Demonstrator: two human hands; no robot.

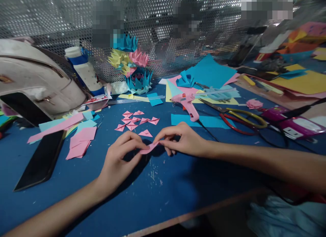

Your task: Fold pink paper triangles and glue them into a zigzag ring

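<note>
A small strip of pink paper (pixel 148 149) is stretched between my two hands, just above the blue table. My left hand (pixel 122 155) pinches its left end between thumb and fingers. At the other end, my right hand (pixel 181 140) grips the paper with thumb and forefinger, the other fingers curled under. Just beyond my fingers lie several small folded pink paper triangles (pixel 132 121), one of them apart from the group. Left of my left hand rests a loose stack of pink paper squares (pixel 80 142).
A pink glue gun (pixel 188 104) and scissors (pixel 244 120) lie behind my right hand. Folded paper flowers (pixel 139 80) stand by a perforated metal screen (pixel 158 30). At left are a phone (pixel 42 159), a white bag (pixel 33 74) and a bottle (pixel 84 70). Coloured sheets (pixel 211 72) lie at the back.
</note>
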